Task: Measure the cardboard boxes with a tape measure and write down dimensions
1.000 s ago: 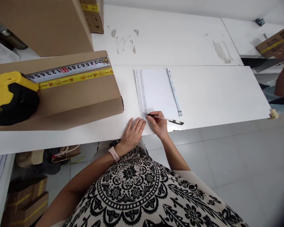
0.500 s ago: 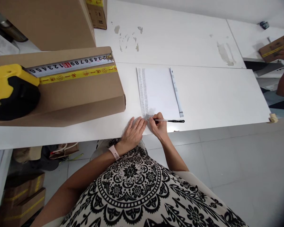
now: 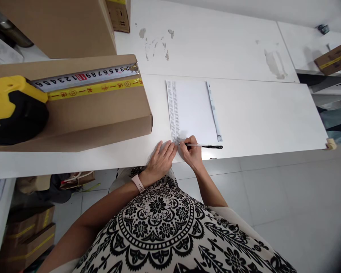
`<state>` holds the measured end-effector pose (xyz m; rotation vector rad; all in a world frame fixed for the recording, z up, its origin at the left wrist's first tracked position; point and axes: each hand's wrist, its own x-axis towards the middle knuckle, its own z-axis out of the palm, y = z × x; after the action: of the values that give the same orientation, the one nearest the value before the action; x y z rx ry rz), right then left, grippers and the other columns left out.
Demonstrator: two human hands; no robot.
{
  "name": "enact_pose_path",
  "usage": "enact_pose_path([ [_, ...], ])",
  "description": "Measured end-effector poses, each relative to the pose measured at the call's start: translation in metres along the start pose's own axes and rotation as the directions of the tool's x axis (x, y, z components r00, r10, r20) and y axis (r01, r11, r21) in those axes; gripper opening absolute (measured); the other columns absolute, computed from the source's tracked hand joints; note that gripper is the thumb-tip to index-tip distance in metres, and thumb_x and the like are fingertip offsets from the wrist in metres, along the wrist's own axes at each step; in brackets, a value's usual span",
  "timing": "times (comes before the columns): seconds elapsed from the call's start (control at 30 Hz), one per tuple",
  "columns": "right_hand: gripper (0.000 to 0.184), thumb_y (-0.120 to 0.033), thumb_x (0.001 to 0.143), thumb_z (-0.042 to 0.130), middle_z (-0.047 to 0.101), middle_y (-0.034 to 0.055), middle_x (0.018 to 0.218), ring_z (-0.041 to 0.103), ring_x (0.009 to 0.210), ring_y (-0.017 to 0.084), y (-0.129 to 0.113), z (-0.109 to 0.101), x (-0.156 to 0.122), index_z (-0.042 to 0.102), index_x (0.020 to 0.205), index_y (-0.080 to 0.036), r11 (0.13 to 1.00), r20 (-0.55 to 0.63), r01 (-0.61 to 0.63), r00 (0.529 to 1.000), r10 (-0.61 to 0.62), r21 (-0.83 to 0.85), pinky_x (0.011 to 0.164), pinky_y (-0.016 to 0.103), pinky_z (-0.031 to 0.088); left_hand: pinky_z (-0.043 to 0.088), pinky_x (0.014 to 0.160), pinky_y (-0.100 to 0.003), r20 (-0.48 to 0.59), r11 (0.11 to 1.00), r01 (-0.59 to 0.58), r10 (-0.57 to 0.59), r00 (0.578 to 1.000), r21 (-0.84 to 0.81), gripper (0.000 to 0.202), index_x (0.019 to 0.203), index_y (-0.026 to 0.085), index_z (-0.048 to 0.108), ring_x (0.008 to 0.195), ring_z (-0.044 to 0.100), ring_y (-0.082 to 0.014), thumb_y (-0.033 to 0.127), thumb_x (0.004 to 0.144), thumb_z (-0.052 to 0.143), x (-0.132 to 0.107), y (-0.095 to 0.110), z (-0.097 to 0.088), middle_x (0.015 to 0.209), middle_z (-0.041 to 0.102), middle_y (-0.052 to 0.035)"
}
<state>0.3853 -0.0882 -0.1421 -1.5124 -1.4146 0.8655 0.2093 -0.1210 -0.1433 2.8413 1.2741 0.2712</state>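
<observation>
Head view. Right hand [image 3: 191, 153] closed around a pen [image 3: 204, 146], its tip at the near end of the printed column on the paper sheet [image 3: 194, 110]; pen barrel lies almost level, pointing right. Left hand [image 3: 160, 161] open and flat, fingers together, pressed on the bench [image 3: 261, 113] touching the sheet's near left corner. Left of the sheet: cardboard box [image 3: 82, 113] bearing a yellow tape measure [image 3: 13, 108], its blade [image 3: 82, 76] drawn out along the box top

Clothing: black-and-white fabric top [image 3: 159, 227], round mandala and flower print
Wrist of left hand [image 3: 160, 162]: pale pink smooth watch strap [image 3: 137, 183]
</observation>
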Motion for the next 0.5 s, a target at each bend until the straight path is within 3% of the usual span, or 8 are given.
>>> enact_pose_path([
  [0.5,0.027,-0.031,0.087,0.064,0.041,-0.0081,0.057,0.037,0.051,0.010,0.0003,-0.0010,0.0004,0.042,0.073,-0.025,0.999,-0.020,-0.026,0.999,0.027,0.022,0.051,0.026,0.031,0.020,0.128,-0.055,0.039,0.998,0.012,-0.010,0.999,-0.069,0.058,0.155,0.003,0.036,0.151,0.036,-0.0302,0.022,0.100,0.040,-0.0012,-0.0003,0.0006,0.158,0.047,-0.0198],
])
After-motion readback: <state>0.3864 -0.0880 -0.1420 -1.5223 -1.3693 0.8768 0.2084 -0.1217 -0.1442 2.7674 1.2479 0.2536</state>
